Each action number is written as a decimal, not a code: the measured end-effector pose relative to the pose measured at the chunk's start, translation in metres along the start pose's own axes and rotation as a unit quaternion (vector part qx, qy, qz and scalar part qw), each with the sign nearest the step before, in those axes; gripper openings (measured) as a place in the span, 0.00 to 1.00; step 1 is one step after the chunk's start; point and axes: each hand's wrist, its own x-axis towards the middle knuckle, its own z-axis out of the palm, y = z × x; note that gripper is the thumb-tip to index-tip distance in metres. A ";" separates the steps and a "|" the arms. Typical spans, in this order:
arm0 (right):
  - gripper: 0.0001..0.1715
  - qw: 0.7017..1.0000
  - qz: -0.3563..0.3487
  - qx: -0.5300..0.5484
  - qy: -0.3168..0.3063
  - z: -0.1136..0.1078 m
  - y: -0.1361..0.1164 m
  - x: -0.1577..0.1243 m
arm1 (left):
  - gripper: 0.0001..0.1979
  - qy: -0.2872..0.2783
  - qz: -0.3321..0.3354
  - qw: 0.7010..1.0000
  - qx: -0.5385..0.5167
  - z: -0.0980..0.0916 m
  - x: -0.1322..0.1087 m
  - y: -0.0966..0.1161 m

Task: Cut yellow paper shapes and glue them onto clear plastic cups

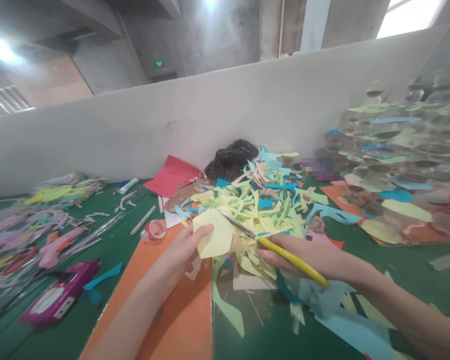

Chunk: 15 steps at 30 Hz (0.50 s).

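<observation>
Between the thumb and fingers of my left hand (pixel 183 250) is a piece of pale yellow paper (pixel 213 235), roughly rounded with angular edges. My right hand (pixel 300 255) is closed around a pair of scissors (pixel 292 260) with yellow handles. Their metal blades point up and left, at the right edge of the yellow paper; whether they touch it I cannot tell. Behind and beneath both hands lies a heap of paper scraps (pixel 262 205), mostly yellow and green with some blue. An orange sheet (pixel 180 305) lies under my left forearm.
A purple device (pixel 62 292) and a pink glue gun (pixel 60 247) are at the left, among pipe cleaners. A black plastic bag (pixel 230 157) and red paper (pixel 170 176) sit near the white wall (pixel 165 125). Stacked clear cups with paper layers (pixel 401 150) stand at the right.
</observation>
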 end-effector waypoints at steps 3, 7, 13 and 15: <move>0.33 1.000 -0.001 -0.014 -0.021 0.000 0.003 -0.001 | 0.22 -0.022 -0.010 0.999 0.020 0.001 0.000 0.000; 0.32 1.000 -0.001 0.008 -0.021 -0.001 -0.003 -0.002 | 0.24 -0.047 -0.003 0.998 0.036 -0.001 0.003 -0.002; 0.29 1.000 -0.009 0.007 -0.012 -0.002 0.001 0.002 | 0.25 -0.044 -0.014 0.997 0.059 -0.002 0.003 -0.004; 0.28 1.000 -0.010 -0.001 0.000 -0.002 0.003 0.003 | 0.25 -0.046 -0.007 0.997 0.063 -0.002 0.003 -0.004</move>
